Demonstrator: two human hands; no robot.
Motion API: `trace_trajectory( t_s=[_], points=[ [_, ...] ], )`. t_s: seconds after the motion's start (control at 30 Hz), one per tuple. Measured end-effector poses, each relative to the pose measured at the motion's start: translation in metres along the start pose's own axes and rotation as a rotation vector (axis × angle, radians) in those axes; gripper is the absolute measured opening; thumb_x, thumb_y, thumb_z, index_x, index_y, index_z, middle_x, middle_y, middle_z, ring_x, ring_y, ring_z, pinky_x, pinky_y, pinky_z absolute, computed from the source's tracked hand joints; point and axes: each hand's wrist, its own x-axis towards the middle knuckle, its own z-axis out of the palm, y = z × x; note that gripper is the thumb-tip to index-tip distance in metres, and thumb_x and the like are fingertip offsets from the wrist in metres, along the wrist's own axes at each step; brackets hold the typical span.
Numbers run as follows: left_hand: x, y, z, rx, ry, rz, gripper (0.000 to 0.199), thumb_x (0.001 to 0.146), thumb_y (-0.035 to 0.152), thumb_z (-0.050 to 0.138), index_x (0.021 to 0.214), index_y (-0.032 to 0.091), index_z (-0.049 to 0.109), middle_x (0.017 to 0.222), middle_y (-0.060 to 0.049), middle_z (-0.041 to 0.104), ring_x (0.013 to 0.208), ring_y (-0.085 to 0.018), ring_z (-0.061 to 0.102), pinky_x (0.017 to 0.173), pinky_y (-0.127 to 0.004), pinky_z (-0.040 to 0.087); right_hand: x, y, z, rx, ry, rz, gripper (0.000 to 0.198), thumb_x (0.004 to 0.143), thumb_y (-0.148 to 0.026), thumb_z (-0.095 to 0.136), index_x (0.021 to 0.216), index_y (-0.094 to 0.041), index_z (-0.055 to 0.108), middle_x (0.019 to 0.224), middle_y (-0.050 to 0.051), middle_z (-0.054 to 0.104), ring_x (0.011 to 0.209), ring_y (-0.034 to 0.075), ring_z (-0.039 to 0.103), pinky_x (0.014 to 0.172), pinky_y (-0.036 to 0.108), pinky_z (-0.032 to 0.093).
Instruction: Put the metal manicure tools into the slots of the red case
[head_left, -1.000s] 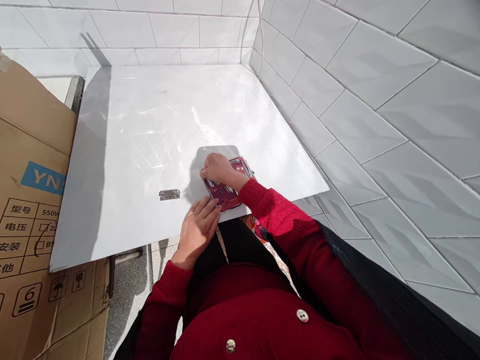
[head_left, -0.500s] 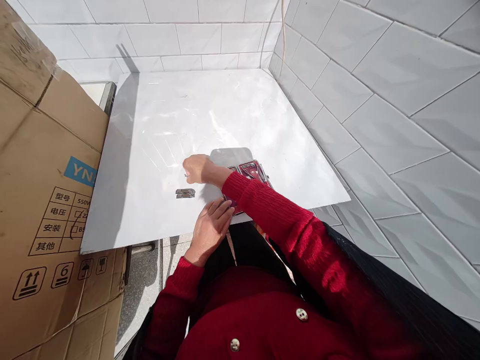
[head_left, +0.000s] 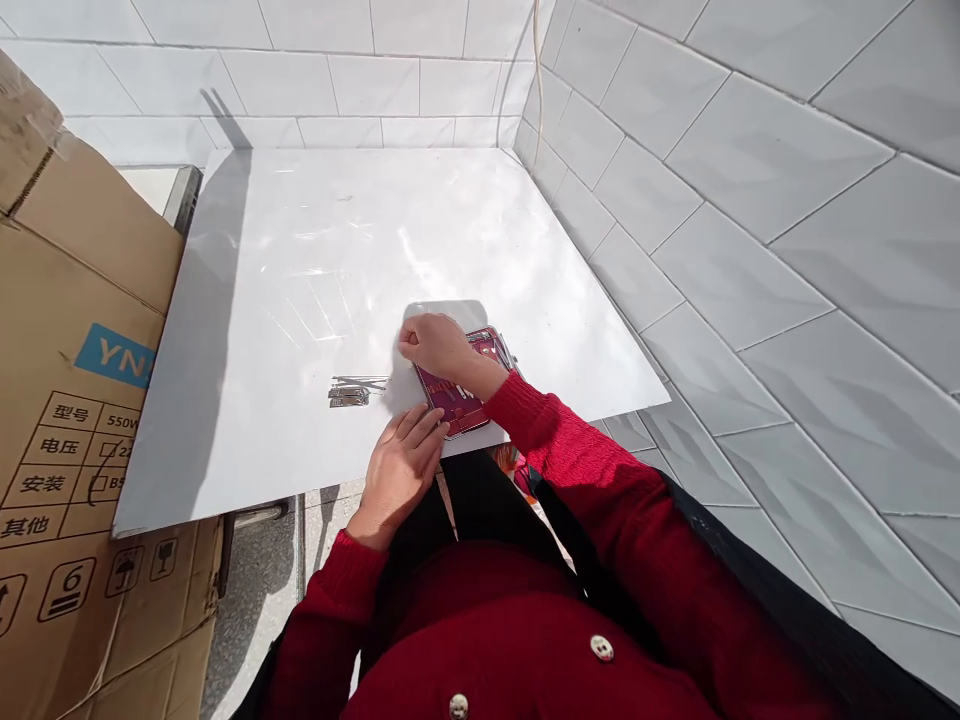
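Note:
An open manicure case (head_left: 466,428) with a dark red lining lies near the table's front edge, metal tools in its slots. My left hand (head_left: 401,465) grips its lower left corner, fingers together over the rim. Over the upper left part of the case is my right hand (head_left: 441,347), its fingers curled; anything inside them is hidden. Left of the case lie nail clippers (head_left: 349,397) side by side, with a few thin metal tools (head_left: 364,381) just behind them. My right forearm covers part of the case.
The white tabletop (head_left: 300,220) meets a tiled wall (head_left: 375,85) at the back and another tiled wall (head_left: 712,220) on the right. A big cardboard box (head_left: 82,290) stands against its left side. A cable (head_left: 537,60) hangs in the corner.
My right hand has moved right, from beside the clippers back over the case. Thin metal tools now lie behind the clippers. My left hand stays at the case; the view has shifted slightly.

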Motion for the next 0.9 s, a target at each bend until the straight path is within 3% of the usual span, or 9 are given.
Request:
trace_trajectory(
  t_s=[0.17,0.43,0.67,0.9],
  points=[
    [0.001,0.001,-0.002,0.016,-0.013,0.010,0.023,0.104,0.013,0.058,0.122,0.017,0.071,0.133,-0.011,0.075,0.127,-0.030,0.069,0.104,-0.050,0.060,-0.036,0.023,-0.009,-0.127,-0.111,0.099,0.024,0.099,-0.029,0.059,0.096,-0.016,0.080,0.098,0.011,0.080,0.091,0.023,0.071,0.077,0.030,0.045],
    [-0.004,0.000,0.003,0.001,-0.010,-0.013,0.024,0.105,0.014,0.057,0.123,0.019,0.072,0.133,-0.010,0.075,0.130,-0.029,0.067,0.106,-0.050,0.059,-0.028,-0.001,0.006,-0.320,-0.181,0.058,0.028,0.098,-0.015,0.056,0.112,-0.009,0.079,0.111,0.024,0.079,0.113,0.032,0.074,0.088,0.032,0.053],
    [-0.005,0.000,0.005,0.030,0.019,0.008,0.022,0.104,0.014,0.058,0.121,0.017,0.072,0.132,-0.010,0.076,0.128,-0.029,0.068,0.106,-0.049,0.060,-0.019,0.005,0.010,-0.272,-0.183,0.141,0.028,0.090,-0.020,0.067,0.110,-0.006,0.081,0.102,0.025,0.080,0.099,0.033,0.077,0.075,0.031,0.049],
    [-0.004,0.000,0.005,0.018,0.037,0.014,0.021,0.103,0.013,0.060,0.120,0.016,0.072,0.132,-0.010,0.076,0.127,-0.030,0.069,0.104,-0.049,0.061,-0.004,0.000,0.010,-0.265,-0.096,0.080,0.028,0.094,-0.020,0.062,0.107,-0.006,0.082,0.102,0.024,0.080,0.091,0.029,0.074,0.073,0.032,0.044]
  ],
)
